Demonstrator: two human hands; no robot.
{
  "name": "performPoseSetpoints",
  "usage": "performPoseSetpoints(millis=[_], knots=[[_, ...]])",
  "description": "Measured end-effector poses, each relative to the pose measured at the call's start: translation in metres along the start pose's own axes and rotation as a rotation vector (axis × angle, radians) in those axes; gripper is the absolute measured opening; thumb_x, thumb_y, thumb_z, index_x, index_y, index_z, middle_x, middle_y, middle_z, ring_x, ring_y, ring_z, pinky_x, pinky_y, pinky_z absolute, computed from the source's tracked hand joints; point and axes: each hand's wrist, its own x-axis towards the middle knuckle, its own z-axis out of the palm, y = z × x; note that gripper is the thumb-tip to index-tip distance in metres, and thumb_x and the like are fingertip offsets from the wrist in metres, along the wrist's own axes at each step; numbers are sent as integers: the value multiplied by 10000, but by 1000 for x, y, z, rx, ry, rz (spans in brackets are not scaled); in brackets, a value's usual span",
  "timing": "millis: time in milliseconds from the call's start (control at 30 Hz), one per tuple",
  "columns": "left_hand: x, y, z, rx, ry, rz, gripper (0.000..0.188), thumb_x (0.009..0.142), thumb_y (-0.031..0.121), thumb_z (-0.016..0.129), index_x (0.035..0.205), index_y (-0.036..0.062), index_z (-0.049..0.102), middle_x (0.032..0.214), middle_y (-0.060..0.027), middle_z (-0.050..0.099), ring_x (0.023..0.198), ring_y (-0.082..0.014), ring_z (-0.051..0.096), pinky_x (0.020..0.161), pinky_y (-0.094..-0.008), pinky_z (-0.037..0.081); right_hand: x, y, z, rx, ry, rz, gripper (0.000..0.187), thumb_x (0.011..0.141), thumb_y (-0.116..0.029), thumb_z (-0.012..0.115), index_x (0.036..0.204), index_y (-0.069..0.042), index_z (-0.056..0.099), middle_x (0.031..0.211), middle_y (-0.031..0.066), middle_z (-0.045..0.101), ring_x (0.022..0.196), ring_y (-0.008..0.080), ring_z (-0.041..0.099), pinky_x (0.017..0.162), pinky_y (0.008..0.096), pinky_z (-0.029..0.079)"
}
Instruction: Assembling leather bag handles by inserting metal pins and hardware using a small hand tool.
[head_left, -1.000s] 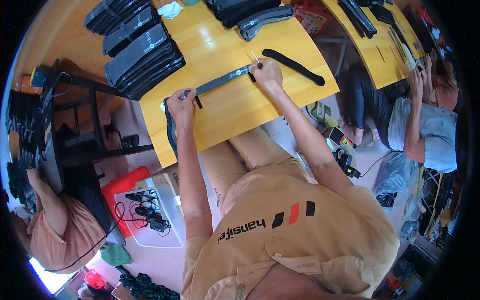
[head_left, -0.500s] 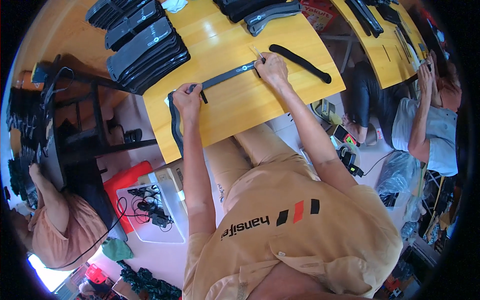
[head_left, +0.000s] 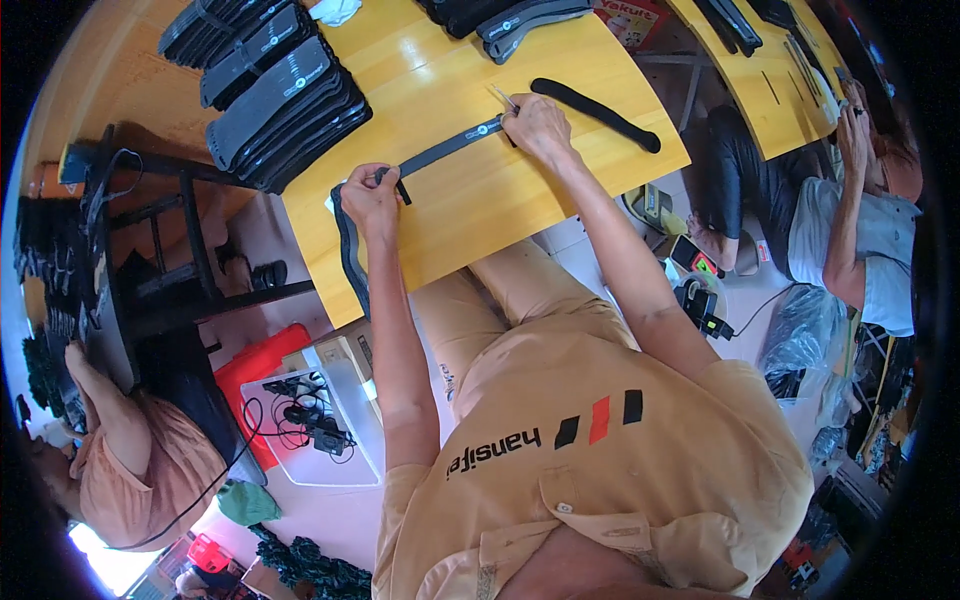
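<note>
Dark strap point(head_left: 448, 149) spans both hands point(head_left: 371, 203) point(head_left: 540, 128); each grips it (right also holds thin tool point(head_left: 506, 98)).

A dark grey strap point(head_left: 450, 149) stretches over the wooden table point(head_left: 480, 215), between the left hand point(head_left: 371, 205), which pinches one end near the table's left edge, and the right hand point(head_left: 540, 128), which grips the other end along with a thin pointed tool point(head_left: 504, 97). A black band point(head_left: 350, 255) runs beside the left wrist down to the near left corner. A black strip point(head_left: 596, 115) lies slantwise near the right edge, just beyond the right hand. Stacked dark straps point(head_left: 287, 112) rise along the left edge toward the far side; more folded straps point(head_left: 535, 25) lie nearer the far right corner.
</note>
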Motion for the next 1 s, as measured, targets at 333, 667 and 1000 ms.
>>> performPoseSetpoints(millis=[333, 667, 1000], knots=[[-7, 8, 1, -79, 19, 9, 207, 684, -6, 669, 829, 2, 522, 553, -15, 481, 405, -98, 500, 343, -229, 359, 18, 17, -1, 129, -61, 94, 184, 733, -247, 561, 856, -130, 632, 873, 140, 625, 867, 314, 589, 728, 405, 472], [-4, -2, 2, -39, 112, 18, 173, 664, -70, 640, 734, 23, 513, 580, -22, 435, 409, -116, 499, 343, -263, 424, 23, 25, 10, 185, 5, 8, 184, 728, -248, 529, 805, -128, 645, 811, 145, 627, 792, 324, 602, 690, 413, 473], [-22, 6, 1, 427, 243, 358, 65, 714, 35, 616, 754, -16, 612, 679, -177, 594, 662, -317, 595, 618, -365, 474, 16, 23, 6, 248, -30, 71, 63, 634, -147, 639, 679, -107, 622, 675, 88, 621, 688, 244, 608, 622, 345, 460]])
